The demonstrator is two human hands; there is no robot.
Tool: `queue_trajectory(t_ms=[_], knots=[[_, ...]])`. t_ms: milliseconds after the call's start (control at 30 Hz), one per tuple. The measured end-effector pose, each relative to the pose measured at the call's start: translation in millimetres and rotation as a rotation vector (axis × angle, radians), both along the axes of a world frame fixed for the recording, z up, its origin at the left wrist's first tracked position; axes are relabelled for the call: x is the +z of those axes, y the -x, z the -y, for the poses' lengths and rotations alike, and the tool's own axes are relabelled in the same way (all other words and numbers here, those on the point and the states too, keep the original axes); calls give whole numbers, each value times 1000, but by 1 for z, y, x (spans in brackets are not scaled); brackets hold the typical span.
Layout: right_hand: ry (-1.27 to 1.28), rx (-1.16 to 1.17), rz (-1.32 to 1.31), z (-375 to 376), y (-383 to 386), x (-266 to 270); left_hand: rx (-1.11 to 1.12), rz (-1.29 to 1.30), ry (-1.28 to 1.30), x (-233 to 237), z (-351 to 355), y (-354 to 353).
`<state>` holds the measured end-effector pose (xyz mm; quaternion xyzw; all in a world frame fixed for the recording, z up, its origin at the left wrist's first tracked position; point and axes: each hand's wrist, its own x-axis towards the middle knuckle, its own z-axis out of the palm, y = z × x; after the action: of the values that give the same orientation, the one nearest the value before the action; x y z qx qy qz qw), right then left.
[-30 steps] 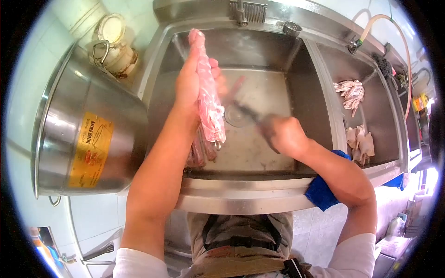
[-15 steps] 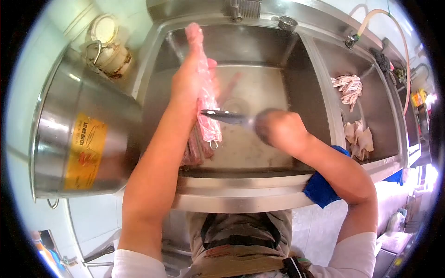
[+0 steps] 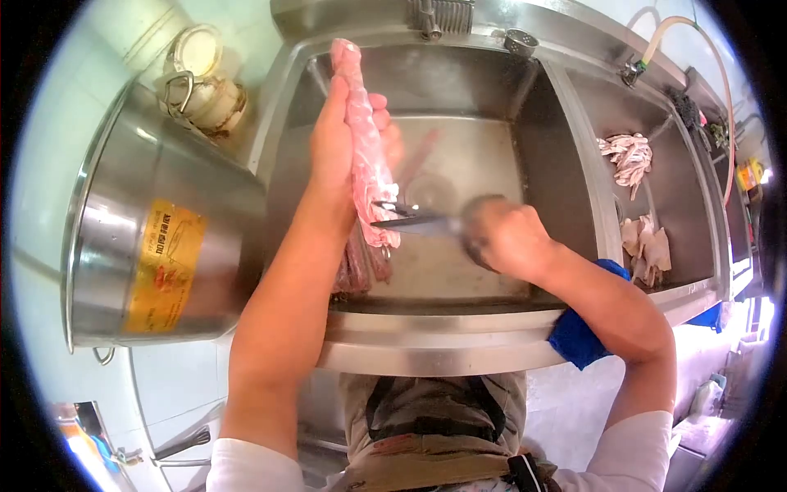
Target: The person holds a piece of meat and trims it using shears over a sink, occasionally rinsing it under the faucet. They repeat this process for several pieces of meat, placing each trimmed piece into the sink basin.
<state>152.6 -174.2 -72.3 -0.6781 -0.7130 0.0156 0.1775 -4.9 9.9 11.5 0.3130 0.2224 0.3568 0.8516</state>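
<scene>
My left hand (image 3: 332, 152) is wrapped round a long, pale pink piece of raw meat (image 3: 366, 156), which hangs lengthwise over the sink with its narrow end away from me. My right hand (image 3: 516, 238) grips a pair of scissors (image 3: 414, 221) by the handles, which are mostly hidden in my fingers. The two blades are spread, and their tips reach the lower end of the meat. Beneath my left forearm, darker strips of meat (image 3: 358, 266) lie on the floor of the metal sink (image 3: 484, 176).
A large steel pot (image 3: 111, 246) with a yellow label stands left of the sink. The right-hand basin (image 3: 693, 201) holds a pile of pale strips (image 3: 630, 160) and some flat pale pieces (image 3: 646, 246). A blue cloth (image 3: 584, 336) hangs over the front rim, and a hose (image 3: 711, 57) arches at the right.
The scissor blades have spread apart and sit slightly lower along the meat. My left hand keeps its hold on the meat. The whole view has shifted a little.
</scene>
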Motion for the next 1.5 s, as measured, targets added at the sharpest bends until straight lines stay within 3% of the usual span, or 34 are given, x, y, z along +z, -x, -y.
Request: queue_trajectory(t_ms=[100, 300, 400, 500, 700, 800, 967, 1300, 1400, 1500], knots=[[-23, -10, 60, 1, -5, -5, 19, -9, 22, -4, -1, -2], [-4, 6, -283, -3, -5, -3, -70, -35, 6, -2, 0, 2], [-112, 23, -285, -5, 0, -3, -81, 33, 57, -7, 1, -4], [78, -98, -149, -9, 6, 5, -197, 124, 65, -13, -3, -3], [-129, -83, 53, -16, -16, -16, -135, 88, 4, -13, 3, -5], [-298, -145, 4, -13, -21, -6, -76, -1, -52, -15, -5, -4], [-51, -150, -179, -8, -4, 8, -53, -42, -6, -8, 3, -8], [118, -202, -31, -17, -11, -10, -210, 127, 109, -14, 8, -8], [138, -221, -130, -18, -10, -7, -58, -95, -26, -1, 18, -7], [104, -219, -183, -15, -3, 12, 161, -21, 72, 0, 22, -21]])
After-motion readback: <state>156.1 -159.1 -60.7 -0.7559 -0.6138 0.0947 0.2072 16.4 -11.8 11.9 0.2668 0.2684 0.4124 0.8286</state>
